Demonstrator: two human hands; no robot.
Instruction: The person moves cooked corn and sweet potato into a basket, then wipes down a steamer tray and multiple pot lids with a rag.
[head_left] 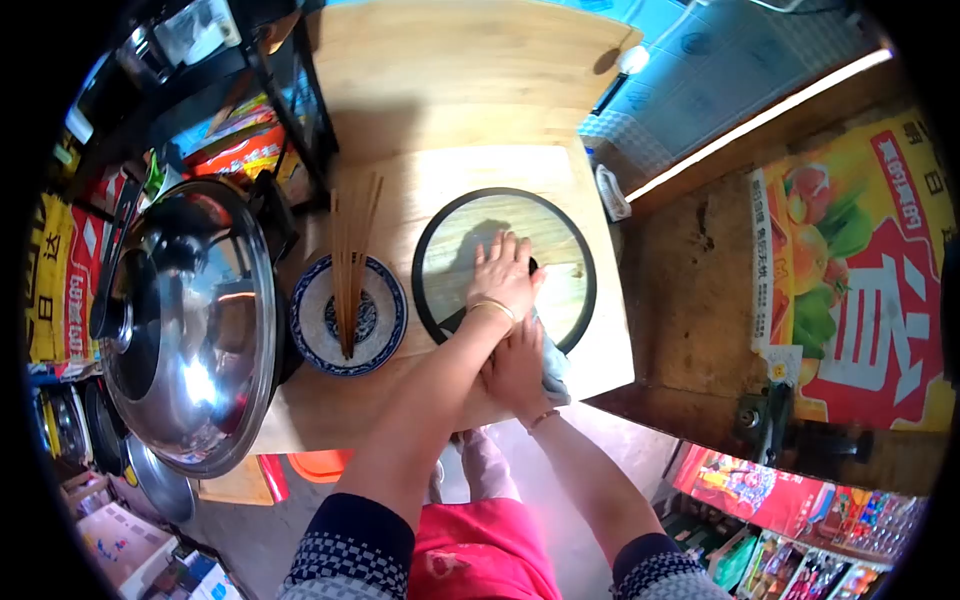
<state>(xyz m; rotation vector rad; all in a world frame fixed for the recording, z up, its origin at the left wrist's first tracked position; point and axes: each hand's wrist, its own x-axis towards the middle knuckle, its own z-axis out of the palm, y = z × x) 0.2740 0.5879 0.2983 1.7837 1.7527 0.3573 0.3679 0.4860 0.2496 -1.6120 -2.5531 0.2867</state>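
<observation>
A round, pale, see-through disc with a black rim (573, 240), looking like a glass pot lid, lies on the wooden table. My left hand (503, 275) presses on its middle, fingers stretched out and a bangle at the wrist. A dark spot beside the fingertips is partly covered by that hand. Just below the left wrist, at the rim's near edge, is my right hand (516, 368). A grey-blue cloth (553, 372) sticks out from under it, and its fingers are partly hidden. Left of the disc, several wooden chopsticks (349, 270) rest across a blue-and-white bowl (304, 322).
A large shiny domed pot lid (205, 320) stands at the table's left. The wooden table (440, 120) reaches back towards a blue tiled wall (720, 80). On the right is a wooden cabinet (690, 300) with a printed fruit sheet (870, 270). Packets fill the left shelf.
</observation>
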